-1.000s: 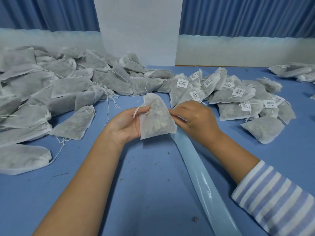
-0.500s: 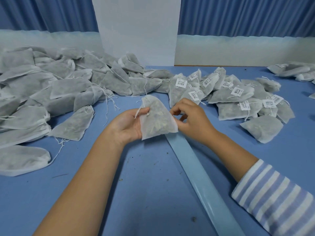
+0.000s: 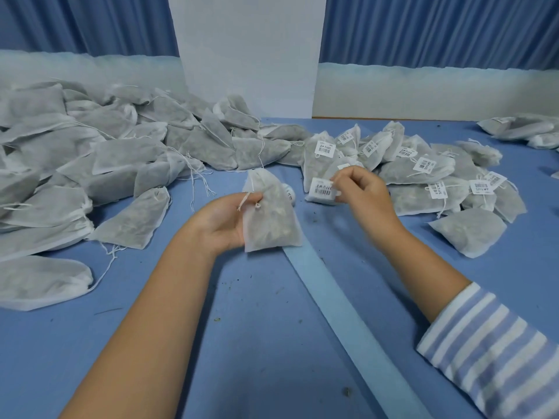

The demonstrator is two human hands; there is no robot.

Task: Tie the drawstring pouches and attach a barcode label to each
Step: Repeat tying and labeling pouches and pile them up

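Blue table (image 3: 242,343) bears an unlabelled heap (image 3: 106,164) at ten o'clock; left hand (image 3: 220,225) grasps a pouch (image 3: 272,225), right hand (image 3: 363,192) pinches a barcode label (image 3: 323,189).

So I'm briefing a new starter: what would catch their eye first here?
The left hand holds a pouch at centre while the right hand pinches a label beside it. Unlabelled pouches heap up on the table's left; labelled pouches lie on its right.

I have one head-worn wide-angle view, looking forward and down across the tabletop (image 3: 272,343), close above both forearms.
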